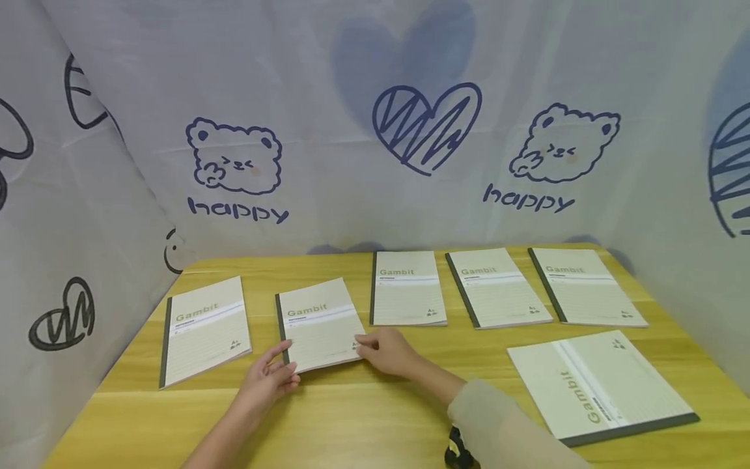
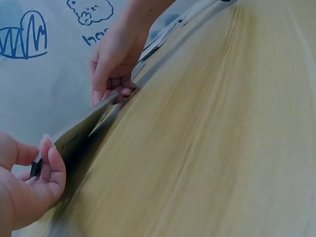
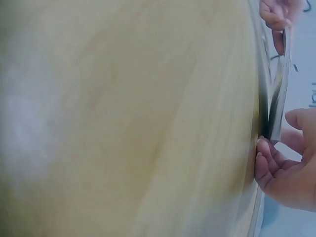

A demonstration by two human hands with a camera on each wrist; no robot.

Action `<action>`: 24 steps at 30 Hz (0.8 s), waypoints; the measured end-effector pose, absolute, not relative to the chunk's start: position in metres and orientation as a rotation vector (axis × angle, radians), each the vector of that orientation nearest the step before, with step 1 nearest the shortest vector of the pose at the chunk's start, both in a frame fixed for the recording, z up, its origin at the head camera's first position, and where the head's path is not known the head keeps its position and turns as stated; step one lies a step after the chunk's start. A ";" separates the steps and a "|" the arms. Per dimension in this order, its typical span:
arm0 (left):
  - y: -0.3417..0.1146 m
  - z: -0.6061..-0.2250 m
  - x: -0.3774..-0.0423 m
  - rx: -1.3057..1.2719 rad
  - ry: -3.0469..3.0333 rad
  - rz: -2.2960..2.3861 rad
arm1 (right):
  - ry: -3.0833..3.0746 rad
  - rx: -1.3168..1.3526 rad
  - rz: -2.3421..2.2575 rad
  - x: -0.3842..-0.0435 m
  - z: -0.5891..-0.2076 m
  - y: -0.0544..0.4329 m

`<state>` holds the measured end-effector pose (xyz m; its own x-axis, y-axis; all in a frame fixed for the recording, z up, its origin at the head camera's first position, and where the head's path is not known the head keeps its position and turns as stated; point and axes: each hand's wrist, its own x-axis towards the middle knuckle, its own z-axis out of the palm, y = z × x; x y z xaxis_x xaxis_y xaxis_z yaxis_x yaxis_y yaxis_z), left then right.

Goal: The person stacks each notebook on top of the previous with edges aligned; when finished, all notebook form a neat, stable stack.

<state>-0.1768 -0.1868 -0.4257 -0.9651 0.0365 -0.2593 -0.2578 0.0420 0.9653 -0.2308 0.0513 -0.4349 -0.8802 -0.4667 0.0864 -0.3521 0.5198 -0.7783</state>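
Both hands hold one cream "Gambit" notebook [image 1: 319, 326] with a dark spine, its near edge lifted a little off the table. My left hand [image 1: 266, 378] pinches the lower spine corner between thumb and fingers; the left wrist view shows that hand [image 2: 29, 182] with the dark spine between its fingertips. At the opposite lower corner, my right hand [image 1: 389, 352] grips the edge, thumb on the cover. In the right wrist view the right hand [image 3: 289, 163] has its fingers beneath the notebook [image 3: 279, 103]. The underside is mostly in shadow.
A matching notebook [image 1: 205, 332] lies slanted at the left. Three more, including an upright notebook [image 1: 407, 290], lie along the back right. A sideways notebook [image 1: 603, 384] rests at the front right. The yellow wood-grain table [image 1: 375, 417] meets a printed cloth backdrop [image 1: 328, 182].
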 end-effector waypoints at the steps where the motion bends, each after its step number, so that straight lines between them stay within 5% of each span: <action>1: -0.187 -0.426 -0.176 -0.236 2.094 2.041 | 2.603 -0.684 -1.324 -0.231 -0.435 0.052; 24: -0.164 -0.420 -0.181 -0.020 2.091 2.177 | 2.498 -0.685 -1.731 -0.224 -0.430 0.086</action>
<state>-0.1806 -0.1638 -0.4202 -0.9923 0.0797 -0.0946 -0.0978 -0.0366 0.9945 -0.2245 0.0861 -0.4301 -0.9029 -0.3673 0.2233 -0.3381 0.2859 -0.8966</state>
